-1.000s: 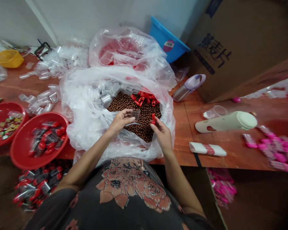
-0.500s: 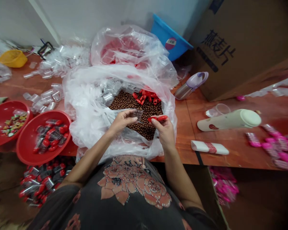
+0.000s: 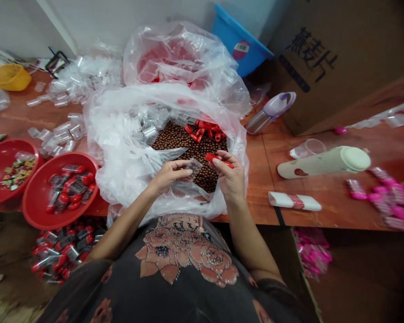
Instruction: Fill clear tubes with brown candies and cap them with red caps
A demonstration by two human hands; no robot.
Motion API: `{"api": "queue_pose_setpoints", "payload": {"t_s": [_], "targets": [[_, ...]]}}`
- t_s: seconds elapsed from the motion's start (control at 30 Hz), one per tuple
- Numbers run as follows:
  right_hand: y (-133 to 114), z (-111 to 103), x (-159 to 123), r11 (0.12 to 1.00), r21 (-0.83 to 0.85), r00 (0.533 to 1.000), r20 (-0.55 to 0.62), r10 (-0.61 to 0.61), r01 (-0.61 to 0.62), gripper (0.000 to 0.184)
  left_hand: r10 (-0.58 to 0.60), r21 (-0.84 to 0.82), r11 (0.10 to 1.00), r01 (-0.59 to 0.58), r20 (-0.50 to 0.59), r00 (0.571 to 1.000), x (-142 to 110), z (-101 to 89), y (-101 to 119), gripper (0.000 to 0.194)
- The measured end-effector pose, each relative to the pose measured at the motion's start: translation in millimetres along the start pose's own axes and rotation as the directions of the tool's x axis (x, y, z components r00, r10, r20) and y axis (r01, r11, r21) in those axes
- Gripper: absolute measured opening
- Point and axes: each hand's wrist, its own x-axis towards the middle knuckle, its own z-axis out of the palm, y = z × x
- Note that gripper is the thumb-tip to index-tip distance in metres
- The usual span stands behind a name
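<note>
My left hand (image 3: 168, 176) pinches a small clear plastic container (image 3: 194, 167) over a plastic-lined heap of brown balls (image 3: 175, 137). Whether balls lie inside that container is hard to make out. A red plastic cap (image 3: 212, 157) is gripped between the thumb and fingers of my right hand (image 3: 233, 181), a short way to the right. Container and cap are apart. Loose red caps (image 3: 207, 130) rest on the far right of the balls, and empty clear containers (image 3: 150, 133) on the far left. White plastic sheeting (image 3: 114, 148) surrounds the heap.
To the left, a red bowl (image 3: 28, 197) holds filled red-capped containers, beside another red bowl (image 3: 37, 154) of small wrapped pieces. A blue basin (image 3: 235, 38) and large carton (image 3: 350, 40) stand behind. At right are a pale green bottle (image 3: 319, 162) and pink-capped containers (image 3: 395, 197).
The clear container in my left hand has tilted and moved slightly lower. My right hand has turned, changing the red cap's angle. The view has shifted a little.
</note>
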Motion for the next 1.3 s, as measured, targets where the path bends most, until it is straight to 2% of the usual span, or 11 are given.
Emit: {"api": "queue_pose_setpoints", "payload": {"t_s": [0.17, 0.27, 0.4, 0.53, 0.7, 0.87, 1.03, 1.1, 1.17, 1.23, 1.3], "targets": [[-2.2, 6.1, -3.6, 1.000, 0.000, 0.996, 0.085, 0.028, -0.028, 0.027, 0.042, 0.029, 0.999, -0.043, 0.010, 0.999, -1.3, 2.4, -0.2, 0.045], [2.0, 5.3, -7.8, 0.991, -0.115, 0.990, 0.129, -0.052, 0.067, 0.028, 0.055, 0.032, 0.998, -0.056, 0.006, 0.998, -2.7, 3.7, -0.2, 0.048], [2.6, 1.7, -11.7, 0.937, -0.283, 0.969, 0.196, -0.151, 0.204, 0.032, 0.055, 0.031, 0.998, -0.055, 0.015, 0.998, -5.8, 4.4, -1.3, 0.048], [-4.4, -0.8, -15.3, 0.892, -0.372, 0.943, 0.299, -0.147, 0.257, 0.024, 0.055, 0.019, 0.998, -0.055, 0.013, 0.998, -8.6, 3.4, -3.6, 0.049], [-14.5, -1.7, -19.2, 0.927, -0.325, 0.968, 0.220, -0.120, 0.189, 0.023, 0.080, 0.026, 0.996, -0.080, 0.010, 0.997, -8.4, 1.4, -7.1, 0.049], [-18.9, -1.3, -16.9, 0.970, -0.242, 0.956, 0.288, 0.045, 0.028, 0.023, 0.084, 0.061, 0.994, -0.087, 0.043, 0.995, -6.4, 3.6, -9.4, 0.047], [-17.5, -1.9, -15.0, 0.944, -0.325, 0.940, 0.333, 0.068, 0.047, 0.024, 0.101, 0.100, 0.989, -0.110, 0.091, 0.991, -5.1, 6.9, -11.5, 0.044], [-18.1, -3.4, -14.8, 0.897, -0.415, 0.931, 0.365, 0.009, 0.154, 0.026, 0.111, 0.096, 0.988, -0.119, 0.082, 0.990, -4.7, 7.6, -11.9, 0.043], [-19.6, -6.0, -14.5, 0.789, -0.500, 0.892, 0.432, -0.130, 0.357, 0.028, 0.118, 0.079, 0.989, -0.123, 0.063, 0.991, -4.8, 8.0, -11.6, 0.043], [-21.5, -9.3, -14.2, 0.610, -0.549, 0.801, 0.535, -0.269, 0.571, 0.028, 0.121, 0.069, 0.990, -0.125, 0.051, 0.991, -5.3, 8.2, -10.8, 0.043], [-22.7, -12.8, -14.3, 0.412, -0.556, 0.690, 0.625, -0.365, 0.722, 0.027, 0.119, 0.074, 0.990, -0.122, 0.046, 0.992, -6.1, 8.7, -9.9, 0.043]]}}
